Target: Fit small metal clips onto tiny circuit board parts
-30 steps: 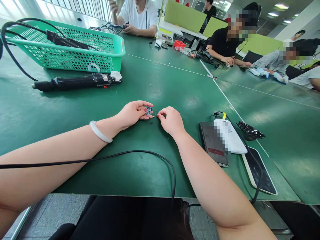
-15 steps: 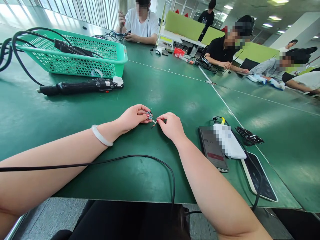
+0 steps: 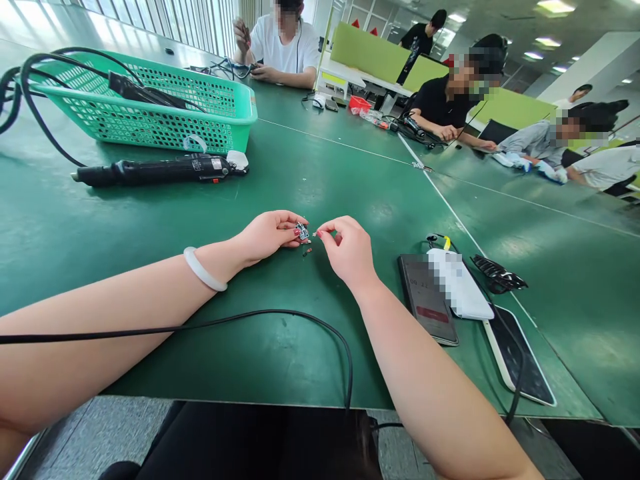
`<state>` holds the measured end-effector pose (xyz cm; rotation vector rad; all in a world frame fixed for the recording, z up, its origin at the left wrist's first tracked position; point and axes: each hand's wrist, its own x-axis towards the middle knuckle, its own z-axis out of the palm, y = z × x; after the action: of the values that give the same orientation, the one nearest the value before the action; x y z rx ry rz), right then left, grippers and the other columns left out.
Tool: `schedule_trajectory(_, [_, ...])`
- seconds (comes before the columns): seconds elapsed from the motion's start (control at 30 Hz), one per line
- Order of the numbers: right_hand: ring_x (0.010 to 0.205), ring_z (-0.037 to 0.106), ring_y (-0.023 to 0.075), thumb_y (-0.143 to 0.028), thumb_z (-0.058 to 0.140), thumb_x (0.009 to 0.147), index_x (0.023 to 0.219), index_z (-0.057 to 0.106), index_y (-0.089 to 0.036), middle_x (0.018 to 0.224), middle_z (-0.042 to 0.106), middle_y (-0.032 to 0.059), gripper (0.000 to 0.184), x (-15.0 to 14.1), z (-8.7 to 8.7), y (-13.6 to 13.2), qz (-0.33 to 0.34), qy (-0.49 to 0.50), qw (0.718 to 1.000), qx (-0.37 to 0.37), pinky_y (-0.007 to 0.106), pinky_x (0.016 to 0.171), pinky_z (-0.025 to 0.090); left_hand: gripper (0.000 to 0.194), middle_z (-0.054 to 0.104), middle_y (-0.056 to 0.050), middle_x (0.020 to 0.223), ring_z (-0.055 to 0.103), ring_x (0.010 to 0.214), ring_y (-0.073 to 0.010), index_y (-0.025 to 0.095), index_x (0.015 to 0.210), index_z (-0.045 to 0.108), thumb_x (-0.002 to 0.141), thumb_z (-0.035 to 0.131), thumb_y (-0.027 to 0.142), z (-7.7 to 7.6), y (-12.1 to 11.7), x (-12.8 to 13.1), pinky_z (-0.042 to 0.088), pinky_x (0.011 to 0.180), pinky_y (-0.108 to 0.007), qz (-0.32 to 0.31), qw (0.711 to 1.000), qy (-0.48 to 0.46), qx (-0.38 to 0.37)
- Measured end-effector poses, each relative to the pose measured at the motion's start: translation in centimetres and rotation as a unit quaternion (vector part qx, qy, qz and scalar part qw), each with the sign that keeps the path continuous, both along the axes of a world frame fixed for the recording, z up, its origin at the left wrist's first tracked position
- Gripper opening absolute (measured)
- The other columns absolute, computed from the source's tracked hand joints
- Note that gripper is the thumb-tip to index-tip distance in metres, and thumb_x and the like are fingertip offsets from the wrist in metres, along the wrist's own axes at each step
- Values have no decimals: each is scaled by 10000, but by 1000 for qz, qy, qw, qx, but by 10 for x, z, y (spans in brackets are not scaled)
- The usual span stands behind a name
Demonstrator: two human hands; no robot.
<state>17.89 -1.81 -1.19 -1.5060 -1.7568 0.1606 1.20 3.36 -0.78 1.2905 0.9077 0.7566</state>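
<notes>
Between its thumb and fingers, my left hand [image 3: 274,233] grips a small circuit board [image 3: 303,231], blue and silver, partly covered by the fingertips. Just to its right, my right hand [image 3: 347,248] is closed in a pinch on a tiny pale piece [image 3: 315,234], too small to name. A narrow gap separates the two hands. Below the board there is a tiny dark and reddish part [image 3: 307,251]; whether it hangs from the board or lies on the table is unclear.
A green basket [image 3: 235,137] holding a black tool stands at the far left, with a black electric screwdriver [image 3: 160,170] before it. A black cable [image 3: 270,312] crosses my left forearm. Phones [image 3: 425,293] and a white power bank [image 3: 475,293] lie right. Several people sit beyond.
My right hand has shifted slightly up and right, with the pale piece in its fingertips now higher. My left hand has hardly moved, and more of the circuit board shows.
</notes>
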Motion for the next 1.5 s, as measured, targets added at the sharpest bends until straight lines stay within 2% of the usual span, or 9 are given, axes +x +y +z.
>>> schedule_trajectory(0.13, [744, 545, 126, -207, 513, 843, 798, 636, -202, 897, 616, 21, 130, -7, 5, -6, 24, -3, 999, 34, 264, 670, 433, 145, 694, -56, 819, 658, 788, -126, 114, 944, 632, 808, 584, 102, -1, 0, 0, 515, 839, -329, -11, 1000, 0, 2])
schedule_trajectory(0.37, [760, 551, 124, -224, 497, 870, 830, 642, -202, 913, 609, 29, 152, -9, 2, -5, 39, -54, 996, 64, 257, 666, 438, 100, 708, -63, 797, 669, 777, -146, 118, 874, 657, 783, 640, 157, -1, 1, -1, 519, 801, -331, -53, 998, 3, 15])
schedule_trajectory(0.5, [804, 566, 127, -219, 483, 886, 832, 662, -223, 905, 611, 22, 187, -8, 1, -4, 65, -61, 993, 75, 258, 699, 449, 106, 709, -50, 797, 666, 739, -130, 132, 882, 677, 810, 604, 156, -1, 1, -1, 520, 761, -298, -57, 998, 11, 26])
schedule_trajectory(0.63, [801, 575, 119, -187, 465, 890, 857, 683, -246, 881, 614, 9, 229, -8, 1, -5, 82, -24, 993, 77, 253, 705, 463, 124, 710, -49, 810, 671, 750, -125, 134, 890, 664, 843, 549, 135, 0, 0, -1, 518, 745, -279, -54, 998, 12, 23])
schedule_trajectory(0.77, [792, 580, 124, -172, 498, 858, 901, 687, -227, 909, 628, 15, 201, -5, 1, -4, 42, 11, 997, 60, 259, 694, 464, 118, 707, -52, 800, 671, 751, -119, 128, 913, 629, 850, 531, 108, 0, 1, -1, 518, 760, -277, -48, 999, 1, 8])
schedule_trajectory(1.0, [700, 555, 129, -179, 610, 753, 773, 701, -216, 809, 629, 8, 100, 2, -6, 3, 12, -14, 998, -65, 281, 664, 441, 156, 669, -41, 732, 649, 700, -95, 103, 931, 600, 839, 502, 23, 2, 4, -1, 519, 806, -287, 0, 999, -13, -36])
schedule_trajectory(1.17, [673, 538, 116, -190, 586, 779, 833, 699, -214, 820, 628, 6, 127, -3, -4, 0, 19, 8, 999, -43, 272, 662, 434, 172, 668, -47, 782, 661, 736, -106, 104, 931, 593, 841, 482, 8, 3, 6, -3, 520, 840, -295, 9, 996, -47, -69])
schedule_trajectory(1.33, [675, 531, 117, -212, 567, 799, 873, 692, -220, 821, 621, 8, 145, -4, -3, -2, 28, 12, 999, -37, 274, 674, 434, 181, 660, -46, 838, 663, 777, -88, 90, 915, 606, 842, 472, -7, 3, 11, -6, 506, 879, -238, 38, 983, -125, -128])
schedule_trajectory(1.5, [654, 521, 116, -224, 568, 799, 875, 691, -220, 801, 614, 4, 145, -3, -5, -1, 29, 10, 999, -38, 269, 653, 433, 122, 669, -56, 834, 659, 739, -90, 96, 894, 610, 834, 527, 28, 1, 10, -5, 524, 834, -254, 27, 987, -115, -108])
